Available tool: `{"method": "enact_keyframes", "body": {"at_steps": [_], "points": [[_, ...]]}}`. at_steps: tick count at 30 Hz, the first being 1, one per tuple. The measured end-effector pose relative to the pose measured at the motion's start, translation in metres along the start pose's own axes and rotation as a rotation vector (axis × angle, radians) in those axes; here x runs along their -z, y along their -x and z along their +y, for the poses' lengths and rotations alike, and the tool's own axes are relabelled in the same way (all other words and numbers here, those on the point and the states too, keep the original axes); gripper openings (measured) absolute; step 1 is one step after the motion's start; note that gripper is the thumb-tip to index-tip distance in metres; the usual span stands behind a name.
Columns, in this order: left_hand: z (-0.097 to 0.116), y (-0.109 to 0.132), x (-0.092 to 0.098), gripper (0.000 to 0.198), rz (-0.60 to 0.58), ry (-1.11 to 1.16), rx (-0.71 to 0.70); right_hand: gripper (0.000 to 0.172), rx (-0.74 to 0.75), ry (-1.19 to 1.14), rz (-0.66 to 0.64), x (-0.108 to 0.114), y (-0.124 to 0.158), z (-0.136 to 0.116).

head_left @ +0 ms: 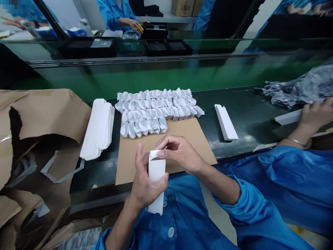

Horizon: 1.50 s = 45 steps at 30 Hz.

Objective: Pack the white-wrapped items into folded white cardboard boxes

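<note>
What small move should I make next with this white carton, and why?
Probably open the top end of the white carton fully with your right hand, whose fingers are already at its flap while your left hand grips the body. The paper-wrapped items lie in rows on the brown card sheet, so an open end would likely be needed.

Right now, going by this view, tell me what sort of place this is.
Probably a factory packing line: a conveyor belt, rows of paper-wrapped items, a stack of flat white cartons, and a co-worker in a blue smock.
</note>
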<state>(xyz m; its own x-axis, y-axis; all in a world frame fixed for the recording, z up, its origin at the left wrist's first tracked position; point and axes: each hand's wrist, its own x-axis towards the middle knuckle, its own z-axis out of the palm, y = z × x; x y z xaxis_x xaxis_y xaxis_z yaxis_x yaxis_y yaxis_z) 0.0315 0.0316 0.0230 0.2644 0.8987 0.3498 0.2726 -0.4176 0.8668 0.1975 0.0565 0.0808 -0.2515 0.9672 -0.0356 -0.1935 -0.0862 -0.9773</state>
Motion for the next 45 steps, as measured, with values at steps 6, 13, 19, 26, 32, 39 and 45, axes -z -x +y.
{"method": "enact_keyframes", "body": {"at_steps": [6,13,19,26,32,39,45], "points": [[0.005,-0.004,0.014,0.096,-0.139,-0.227,-0.01,0.012,0.108,0.186,0.004,-0.002,0.007,-0.006],[0.004,0.0,0.013,0.088,-0.145,-0.23,-0.059,0.018,0.448,0.447,0.171,-0.019,0.024,0.017],[-0.001,0.011,0.009,0.086,-0.151,-0.256,-0.043,0.014,0.56,0.55,0.243,-0.022,0.031,0.03],[0.009,0.008,0.008,0.084,-0.157,-0.222,-0.01,0.017,0.677,0.632,0.147,-0.018,0.027,0.025],[-0.003,-0.007,0.006,0.072,0.189,0.015,0.34,0.038,0.366,0.714,0.071,0.012,0.011,0.021],[-0.048,-0.035,0.02,0.045,0.624,0.407,0.468,0.055,0.018,1.315,0.343,0.052,-0.063,0.029],[-0.038,-0.009,0.05,0.069,0.411,-0.267,0.177,0.032,0.021,1.296,0.347,0.079,-0.064,0.03]]}}
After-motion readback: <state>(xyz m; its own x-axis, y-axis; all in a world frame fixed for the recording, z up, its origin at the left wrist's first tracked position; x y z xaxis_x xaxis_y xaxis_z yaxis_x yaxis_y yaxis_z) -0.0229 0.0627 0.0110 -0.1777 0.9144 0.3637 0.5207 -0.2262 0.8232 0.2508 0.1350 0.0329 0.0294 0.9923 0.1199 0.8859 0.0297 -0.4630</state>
